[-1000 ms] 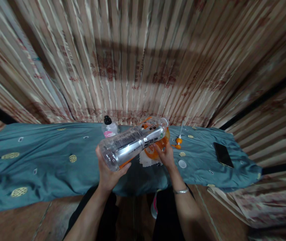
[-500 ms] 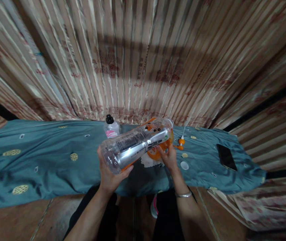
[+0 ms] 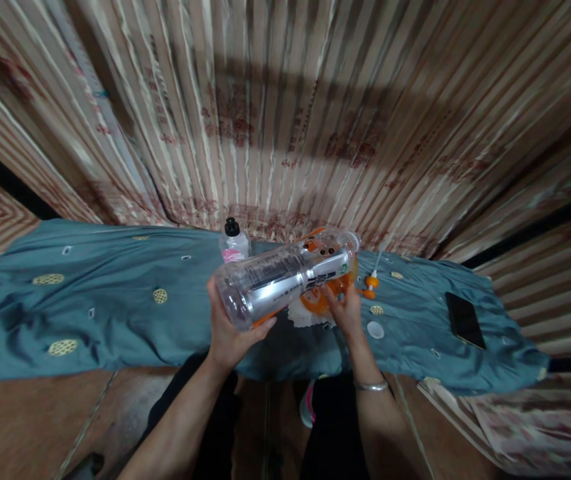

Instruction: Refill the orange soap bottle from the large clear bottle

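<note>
A large clear plastic drink bottle (image 3: 278, 279) with a silver and orange label lies tilted across the middle, its neck up to the right. My left hand (image 3: 230, 339) is wrapped around its base end. Under the neck end is a see-through orange bottle (image 3: 318, 301), partly hidden by the drink bottle. My right hand (image 3: 346, 311) grips the orange bottle's right side. Whether the two bottle mouths touch cannot be seen. An orange pump head (image 3: 371, 284) with a clear tube lies just right of my right hand, and a round white cap (image 3: 375, 330) is nearer to me.
A small clear bottle (image 3: 235, 248) with a black cap stands behind the drink bottle. Whitish crumpled paper (image 3: 308, 320) lies under the orange bottle. A black phone (image 3: 464, 320) rests at the right of the teal cloth (image 3: 115, 320). Striped curtains (image 3: 275, 133) hang close behind.
The whole view has shifted, so everything appears a little farther right. Both hands keep their hold, and the drink bottle's tilt looks about the same.
</note>
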Motion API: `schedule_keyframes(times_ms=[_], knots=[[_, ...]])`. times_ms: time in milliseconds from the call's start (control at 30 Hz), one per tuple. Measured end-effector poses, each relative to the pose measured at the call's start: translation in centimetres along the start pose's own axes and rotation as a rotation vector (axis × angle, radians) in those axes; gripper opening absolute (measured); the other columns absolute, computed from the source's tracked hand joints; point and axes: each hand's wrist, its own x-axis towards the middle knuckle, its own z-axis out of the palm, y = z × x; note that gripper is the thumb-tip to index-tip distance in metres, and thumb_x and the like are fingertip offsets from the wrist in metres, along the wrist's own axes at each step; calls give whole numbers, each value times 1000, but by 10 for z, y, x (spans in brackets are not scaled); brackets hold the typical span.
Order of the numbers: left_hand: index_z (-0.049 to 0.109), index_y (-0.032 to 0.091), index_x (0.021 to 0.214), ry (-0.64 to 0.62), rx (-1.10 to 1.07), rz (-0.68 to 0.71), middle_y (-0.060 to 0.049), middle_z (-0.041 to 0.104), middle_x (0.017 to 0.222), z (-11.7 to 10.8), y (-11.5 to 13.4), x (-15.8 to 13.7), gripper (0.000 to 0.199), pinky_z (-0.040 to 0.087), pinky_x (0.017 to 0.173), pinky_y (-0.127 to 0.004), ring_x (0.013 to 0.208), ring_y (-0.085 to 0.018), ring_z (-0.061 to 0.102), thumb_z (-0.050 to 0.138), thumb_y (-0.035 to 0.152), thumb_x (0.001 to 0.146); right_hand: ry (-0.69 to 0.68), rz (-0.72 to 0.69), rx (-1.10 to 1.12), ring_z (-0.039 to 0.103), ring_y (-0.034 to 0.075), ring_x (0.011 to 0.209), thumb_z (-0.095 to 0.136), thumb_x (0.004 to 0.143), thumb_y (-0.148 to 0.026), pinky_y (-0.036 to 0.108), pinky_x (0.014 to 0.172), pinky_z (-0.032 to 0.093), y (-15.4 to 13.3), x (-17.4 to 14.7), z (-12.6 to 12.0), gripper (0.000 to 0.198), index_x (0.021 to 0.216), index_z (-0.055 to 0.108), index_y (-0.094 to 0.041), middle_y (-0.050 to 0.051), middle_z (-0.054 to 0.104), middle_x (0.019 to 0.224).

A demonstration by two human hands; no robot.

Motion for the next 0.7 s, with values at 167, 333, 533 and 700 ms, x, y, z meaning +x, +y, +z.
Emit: schedule_keyframes(times_ms=[167, 333, 533, 700], knots=[[62, 25, 146, 6, -20, 27, -21, 81, 148, 4, 0, 3, 116, 71, 121, -63, 134, -45, 86, 112, 83, 59, -24, 0, -1, 89, 46, 120, 86, 91, -96, 65, 111, 74, 3, 2, -2, 84, 131, 81, -23, 22, 93, 126], [63, 26, 151, 18, 2, 33, -20, 79, 152, 3, -2, 4, 123, 68, 127, -64, 140, -46, 84, 112, 88, 57, -23, -29, -2, 90, 42, 119, 86, 93, -95, 62, 112, 74, 2, 2, -2, 80, 132, 82, -25, 18, 94, 124], [63, 25, 149, 30, -43, 18, -22, 79, 153, 2, 1, 5, 119, 66, 130, -66, 142, -48, 83, 114, 81, 57, -38, -2, 40, 92, 43, 121, 88, 92, -92, 63, 111, 76, -3, 1, 0, 84, 138, 82, -22, 20, 94, 129], [65, 25, 149, 37, -47, 35, -22, 80, 153, 5, 4, 5, 117, 67, 128, -66, 143, -48, 83, 114, 78, 56, -30, 5, 38, 92, 45, 123, 90, 88, -94, 63, 111, 76, -5, 2, 1, 87, 138, 82, -23, 21, 95, 129]])
